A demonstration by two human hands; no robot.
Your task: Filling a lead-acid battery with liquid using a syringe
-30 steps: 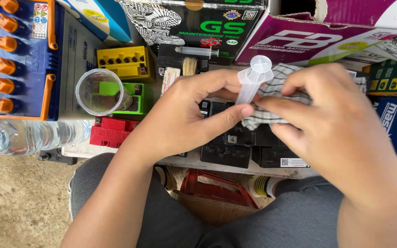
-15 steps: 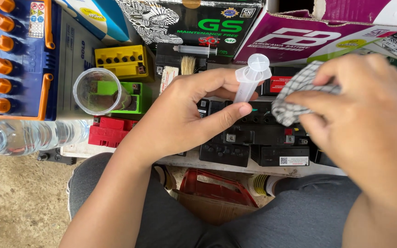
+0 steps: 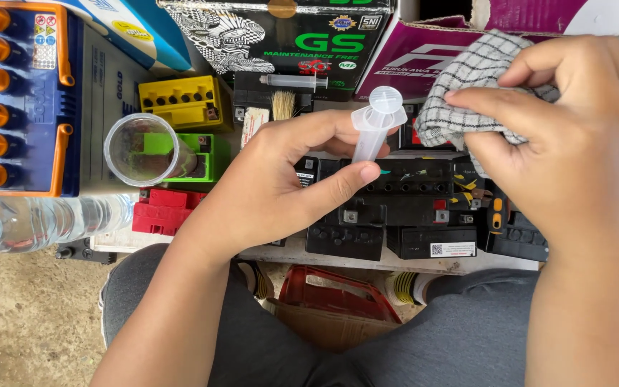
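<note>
Far left: blue battery (image 3: 16, 100) with orange caps, flat on its side. Near it, a clear water bottle (image 3: 44, 222) lying down. Just right of these, a clear cup (image 3: 141, 149) standing in front of a green block (image 3: 195, 154); yellow cap strip (image 3: 184, 102) beyond, red strip (image 3: 162, 210) nearer.

Centre: left hand (image 3: 281, 186) holds a clear syringe (image 3: 372, 129) upright, plunger end up. Thumb pressed along the barrel's near side, fingers curled behind it: a firm pinch around the lower barrel. Tip hidden in the hand. Below the hand, a row of small black batteries (image 3: 395, 208) on the bench.

Right: right hand (image 3: 553, 143) grips a checked cloth (image 3: 467, 86), bunched between thumb and fingers, index laid along its top.

Change noted: a second ago the cloth was wrapped against the syringe barrel, both hands together. Half a second ago it had pulled off to the right. Now it sits higher and well apart from the syringe, which has not moved. Judgement: the wiping stroke is over; barrel looks clear and dry, though residue would be too fine to see.

Far edge: a second syringe (image 3: 295, 81) lying in front of printed boxes (image 3: 281, 29).
</note>
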